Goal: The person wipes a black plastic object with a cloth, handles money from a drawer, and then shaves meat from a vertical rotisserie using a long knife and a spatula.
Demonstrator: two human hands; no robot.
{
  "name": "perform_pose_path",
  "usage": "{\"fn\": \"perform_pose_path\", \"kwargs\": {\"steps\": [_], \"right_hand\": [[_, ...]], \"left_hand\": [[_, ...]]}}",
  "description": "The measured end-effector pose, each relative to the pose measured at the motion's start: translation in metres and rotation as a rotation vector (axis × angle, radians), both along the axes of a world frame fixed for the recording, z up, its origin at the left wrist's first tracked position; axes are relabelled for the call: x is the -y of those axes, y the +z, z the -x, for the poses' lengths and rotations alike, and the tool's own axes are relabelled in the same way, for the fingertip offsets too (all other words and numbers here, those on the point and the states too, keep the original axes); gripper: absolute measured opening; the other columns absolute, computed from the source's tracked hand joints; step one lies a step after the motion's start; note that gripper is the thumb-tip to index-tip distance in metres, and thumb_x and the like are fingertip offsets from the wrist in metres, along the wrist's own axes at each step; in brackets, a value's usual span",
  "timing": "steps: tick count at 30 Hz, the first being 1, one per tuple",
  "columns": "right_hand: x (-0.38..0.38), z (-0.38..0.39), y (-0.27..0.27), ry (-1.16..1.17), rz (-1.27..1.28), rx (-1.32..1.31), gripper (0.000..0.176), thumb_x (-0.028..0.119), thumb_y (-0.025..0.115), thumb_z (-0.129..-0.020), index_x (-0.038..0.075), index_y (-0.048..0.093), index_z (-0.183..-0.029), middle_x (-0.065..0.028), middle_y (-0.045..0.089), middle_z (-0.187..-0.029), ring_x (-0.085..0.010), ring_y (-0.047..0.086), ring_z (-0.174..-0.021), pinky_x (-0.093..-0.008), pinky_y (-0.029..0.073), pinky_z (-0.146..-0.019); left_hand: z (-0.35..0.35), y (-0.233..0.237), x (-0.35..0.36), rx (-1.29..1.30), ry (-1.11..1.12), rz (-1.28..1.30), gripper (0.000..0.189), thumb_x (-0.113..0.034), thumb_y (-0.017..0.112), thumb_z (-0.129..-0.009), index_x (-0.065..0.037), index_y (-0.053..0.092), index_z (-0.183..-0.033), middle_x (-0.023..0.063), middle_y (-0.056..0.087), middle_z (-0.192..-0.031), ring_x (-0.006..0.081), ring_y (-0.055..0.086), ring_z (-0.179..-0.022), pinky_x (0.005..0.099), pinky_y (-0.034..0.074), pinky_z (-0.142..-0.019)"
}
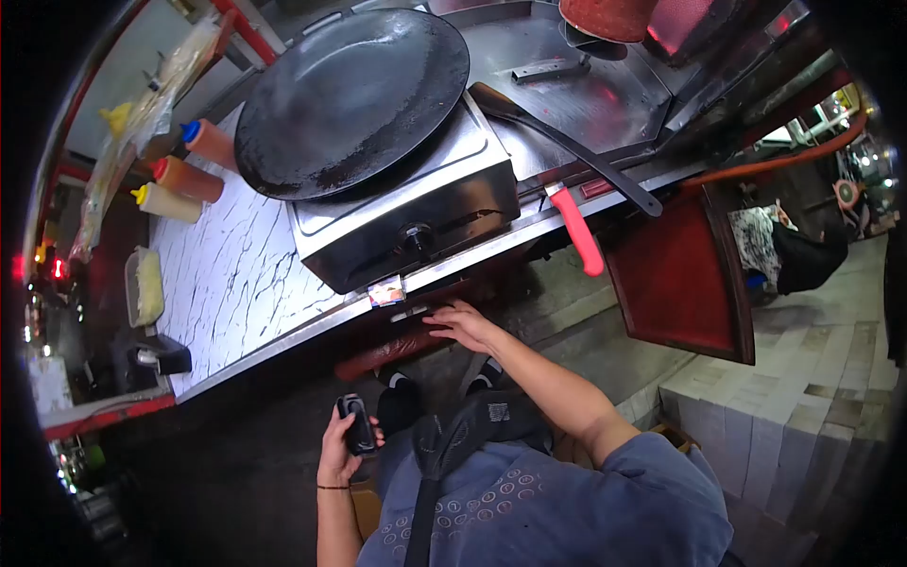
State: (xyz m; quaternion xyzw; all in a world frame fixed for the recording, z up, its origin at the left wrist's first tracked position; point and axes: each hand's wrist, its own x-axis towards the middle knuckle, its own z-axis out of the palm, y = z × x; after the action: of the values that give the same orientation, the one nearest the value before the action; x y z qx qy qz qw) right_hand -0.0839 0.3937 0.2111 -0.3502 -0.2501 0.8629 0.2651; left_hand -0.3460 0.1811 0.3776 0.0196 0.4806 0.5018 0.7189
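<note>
Phone point(358, 425) in left hand point(336, 452), right hand point(465, 327) at bench point(236, 274) edge
Left fingers wrapped the phone near the body; right fingers were spread, empty, at the edge below the stove point(416, 222).

Black is shown by the griddle pan point(350, 99) and the device point(358, 427), red by the knife handle point(578, 236), black veining on white by the counter point(241, 274), and pale circles on grey-blue by the shirt point(567, 501).

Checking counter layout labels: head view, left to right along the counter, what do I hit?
squeeze bottles → round griddle pan → red-handled knife → dark red panel
</note>
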Motion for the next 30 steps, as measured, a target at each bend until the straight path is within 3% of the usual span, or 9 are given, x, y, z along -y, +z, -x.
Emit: {"fn": "perform_pose_path", "kwargs": {"steps": [2,7,13,18,23,25,26,28,30], "right_hand": [[-0.002,0.007,0.005,-0.014,0.150,-0.145,0.055,0.004,0.065,-0.089,0.002,0.036,-0.137,-0.0141,0.051,-0.134,-0.0260,0.052,-0.127,-0.0429,0.048,-0.101],[0.004,0.024,0.049,0.044,0.000,-0.186,0.049,0.004,0.063,-0.089,0.006,0.040,-0.133,-0.0120,0.052,-0.134,-0.0256,0.057,-0.122,-0.0397,0.050,-0.095],[0.033,0.016,0.050,0.084,-0.148,-0.077,0.046,0.002,0.061,-0.089,0.006,0.044,-0.132,-0.0108,0.054,-0.133,-0.0244,0.062,-0.113,-0.0328,0.051,-0.088],[0.076,-0.021,0.038,0.272,0.012,-0.152,0.054,0.001,0.058,-0.091,0.002,0.037,-0.141,-0.0115,0.048,-0.139,-0.0268,0.061,-0.115,-0.0369,0.051,-0.094],[0.101,-0.047,0.024,0.525,0.146,-0.399,0.069,0.011,0.057,-0.097,0.001,0.018,-0.154,-0.0128,0.023,-0.160,-0.0294,0.047,-0.135,-0.0363,0.048,-0.101],[0.103,-0.053,0.031,0.594,0.020,-0.377,0.068,0.022,0.054,-0.101,0.005,0.018,-0.155,-0.0099,0.026,-0.159,-0.0268,0.043,-0.138,-0.0360,0.043,-0.106],[0.098,-0.053,0.043,0.688,-0.020,-0.314,0.067,0.025,0.053,-0.101,0.008,0.018,-0.156,-0.0088,0.029,-0.158,-0.0252,0.043,-0.138,-0.0347,0.040,-0.108],[0.100,-0.052,0.045,0.771,-0.182,-0.227,0.065,0.032,0.049,-0.102,0.014,0.021,-0.157,-0.0069,0.038,-0.153,-0.0210,0.042,-0.138,-0.0294,0.033,-0.110],[0.101,-0.049,0.041,0.757,-0.166,-0.252,0.066,0.029,0.052,-0.100,0.013,0.020,-0.156,-0.0052,0.032,-0.157,-0.0217,0.041,-0.139,-0.0296,0.033,-0.109]], "left_hand": [[-0.014,0.005,-0.005,-0.103,-0.017,-0.055,0.041,-0.008,0.055,-0.091,-0.009,0.040,-0.128,0.0211,0.062,-0.099,0.0324,0.067,-0.083,0.0426,0.059,-0.071],[-0.040,0.042,-0.036,-0.401,-0.071,-0.231,0.035,-0.003,0.055,-0.089,-0.002,0.048,-0.123,0.0165,0.064,-0.102,0.0267,0.069,-0.083,0.0399,0.059,-0.074],[-0.045,0.077,-0.061,-0.429,-0.021,-0.258,0.026,-0.018,0.047,-0.100,-0.002,0.053,-0.120,0.0128,0.066,-0.096,0.0205,0.067,-0.069,0.0294,0.055,-0.055],[-0.051,0.085,-0.086,-0.135,-0.074,-0.270,0.043,-0.027,0.043,-0.101,-0.005,0.046,-0.137,0.0150,0.066,-0.109,0.0219,0.067,-0.083,0.0371,0.055,-0.072],[-0.063,0.062,-0.111,-0.009,-0.162,-0.207,0.046,-0.028,0.045,-0.103,-0.009,0.042,-0.143,0.0157,0.061,-0.122,0.0236,0.065,-0.095,0.0391,0.055,-0.085],[-0.073,0.053,-0.123,-0.048,-0.239,-0.057,0.042,-0.028,0.044,-0.104,-0.013,0.044,-0.143,0.0071,0.062,-0.120,0.0223,0.064,-0.097,0.0387,0.055,-0.083],[-0.075,0.034,-0.128,0.007,-0.162,-0.054,0.042,-0.027,0.050,-0.103,-0.009,0.044,-0.141,0.0100,0.058,-0.127,0.0243,0.062,-0.107,0.0425,0.052,-0.097],[-0.084,0.011,-0.145,0.063,-0.109,-0.029,0.040,-0.024,0.051,-0.102,-0.009,0.046,-0.138,0.0095,0.059,-0.126,0.0251,0.060,-0.109,0.0414,0.052,-0.097],[-0.102,0.005,-0.168,0.144,0.044,-0.067,0.033,-0.013,0.055,-0.099,-0.001,0.051,-0.129,0.0136,0.059,-0.123,0.0300,0.056,-0.118,0.0417,0.051,-0.101]]}}
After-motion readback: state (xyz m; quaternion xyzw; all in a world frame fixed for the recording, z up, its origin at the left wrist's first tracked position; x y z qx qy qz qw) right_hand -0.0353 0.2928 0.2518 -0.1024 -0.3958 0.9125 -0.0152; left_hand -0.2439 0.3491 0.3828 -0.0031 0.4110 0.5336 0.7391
